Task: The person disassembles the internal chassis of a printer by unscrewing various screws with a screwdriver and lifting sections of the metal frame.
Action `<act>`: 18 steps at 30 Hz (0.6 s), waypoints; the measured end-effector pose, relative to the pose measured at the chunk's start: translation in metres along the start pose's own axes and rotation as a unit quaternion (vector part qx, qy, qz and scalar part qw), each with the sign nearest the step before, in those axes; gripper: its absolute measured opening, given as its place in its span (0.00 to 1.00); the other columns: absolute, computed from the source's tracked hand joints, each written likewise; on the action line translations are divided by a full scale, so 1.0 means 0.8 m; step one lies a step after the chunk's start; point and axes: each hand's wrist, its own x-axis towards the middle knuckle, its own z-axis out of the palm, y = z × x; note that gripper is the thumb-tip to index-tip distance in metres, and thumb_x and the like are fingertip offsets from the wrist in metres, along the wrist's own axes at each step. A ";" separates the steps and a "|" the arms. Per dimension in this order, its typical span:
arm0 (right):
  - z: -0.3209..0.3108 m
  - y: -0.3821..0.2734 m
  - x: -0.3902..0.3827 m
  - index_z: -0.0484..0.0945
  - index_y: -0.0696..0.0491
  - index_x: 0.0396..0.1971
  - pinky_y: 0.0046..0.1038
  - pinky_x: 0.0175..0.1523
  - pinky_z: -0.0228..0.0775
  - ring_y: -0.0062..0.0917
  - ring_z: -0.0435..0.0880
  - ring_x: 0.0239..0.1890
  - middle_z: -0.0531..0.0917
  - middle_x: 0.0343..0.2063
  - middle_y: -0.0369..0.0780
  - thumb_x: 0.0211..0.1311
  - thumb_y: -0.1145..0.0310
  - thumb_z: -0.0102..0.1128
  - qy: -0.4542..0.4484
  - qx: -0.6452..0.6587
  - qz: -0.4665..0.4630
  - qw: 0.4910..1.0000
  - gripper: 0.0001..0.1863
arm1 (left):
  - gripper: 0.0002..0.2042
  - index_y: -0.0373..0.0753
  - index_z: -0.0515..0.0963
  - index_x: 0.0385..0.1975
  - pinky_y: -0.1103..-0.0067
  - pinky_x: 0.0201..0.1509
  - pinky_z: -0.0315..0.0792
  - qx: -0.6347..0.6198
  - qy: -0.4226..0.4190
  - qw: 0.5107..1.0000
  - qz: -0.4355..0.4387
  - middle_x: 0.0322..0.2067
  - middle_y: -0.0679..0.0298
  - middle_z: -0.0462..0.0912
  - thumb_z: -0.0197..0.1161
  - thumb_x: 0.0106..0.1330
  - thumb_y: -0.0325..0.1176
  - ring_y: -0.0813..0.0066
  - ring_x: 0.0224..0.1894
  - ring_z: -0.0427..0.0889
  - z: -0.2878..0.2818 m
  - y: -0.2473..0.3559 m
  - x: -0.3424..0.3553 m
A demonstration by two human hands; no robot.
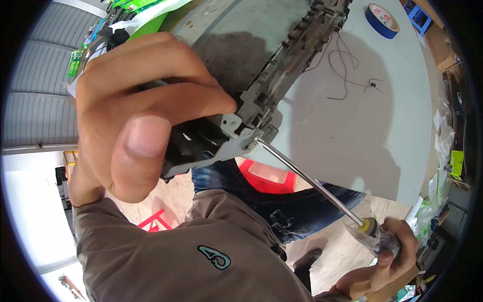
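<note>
Close to the camera, my left hand grips the near end of a long black plastic and metal frame, which looks like part of a machine. Its far end stretches up and away over the table. My right hand, low on the right, is wrapped round the handle of a screwdriver. Clear film partly covers that handle, which has a yellow collar. The long metal shaft slants up to the left, and its tip meets a metal bracket at the frame's end. Whether a screw sits under the tip, I cannot tell.
A pale table carries a roll of blue tape and thin loose wires. Below the table edge stands a red stool. Green packets lie at the upper left. Boxes and plastic bags line the right side.
</note>
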 end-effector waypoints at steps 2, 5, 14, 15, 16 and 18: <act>-0.016 0.012 0.009 0.83 0.59 0.48 0.34 0.42 0.68 0.33 0.79 0.37 0.81 0.36 0.46 0.65 0.40 0.63 -0.057 -0.079 -0.135 0.986 0.33 | 0.38 0.32 0.85 0.26 0.73 0.30 0.73 -0.002 -0.005 1.000 -0.009 0.27 0.54 0.84 0.30 0.78 0.54 0.65 0.27 0.81 -0.001 0.001 -0.001; -0.046 0.016 0.027 0.84 0.49 0.51 0.37 0.42 0.67 0.38 0.77 0.38 0.80 0.38 0.46 0.70 0.46 0.61 -0.154 -0.223 -0.371 0.888 0.23 | 0.39 0.32 0.85 0.26 0.73 0.31 0.73 -0.003 0.007 1.000 -0.022 0.26 0.54 0.84 0.30 0.79 0.55 0.65 0.27 0.81 0.003 0.003 -0.002; 0.027 0.002 0.007 0.77 0.55 0.43 0.23 0.31 0.63 0.21 0.76 0.33 0.80 0.40 0.41 0.64 0.23 0.41 0.063 0.042 0.114 0.991 0.43 | 0.42 0.31 0.84 0.26 0.73 0.37 0.73 0.001 0.026 0.994 -0.104 0.29 0.52 0.83 0.28 0.78 0.59 0.63 0.31 0.81 0.009 0.015 -0.001; 0.027 0.002 0.002 0.77 0.55 0.44 0.21 0.29 0.62 0.18 0.76 0.31 0.81 0.41 0.42 0.68 0.27 0.41 0.028 0.025 0.141 0.989 0.40 | 0.42 0.30 0.84 0.26 0.73 0.38 0.73 0.008 0.030 0.994 -0.108 0.29 0.52 0.83 0.28 0.78 0.59 0.63 0.31 0.80 0.009 0.016 -0.001; 0.012 0.004 0.011 0.78 0.58 0.44 0.24 0.29 0.63 0.21 0.77 0.31 0.82 0.40 0.42 0.72 0.37 0.45 -0.081 0.068 0.115 0.988 0.34 | 0.42 0.30 0.84 0.25 0.73 0.38 0.73 0.007 0.028 0.993 -0.114 0.30 0.51 0.82 0.28 0.78 0.60 0.63 0.31 0.80 0.009 0.017 -0.002; -0.002 0.007 0.006 0.80 0.60 0.41 0.29 0.31 0.65 0.28 0.78 0.34 0.82 0.39 0.43 0.73 0.42 0.50 -0.087 -0.070 0.044 0.993 0.30 | 0.42 0.29 0.83 0.25 0.73 0.38 0.72 0.007 0.022 0.993 -0.113 0.30 0.51 0.82 0.27 0.78 0.59 0.64 0.31 0.79 0.010 0.017 -0.002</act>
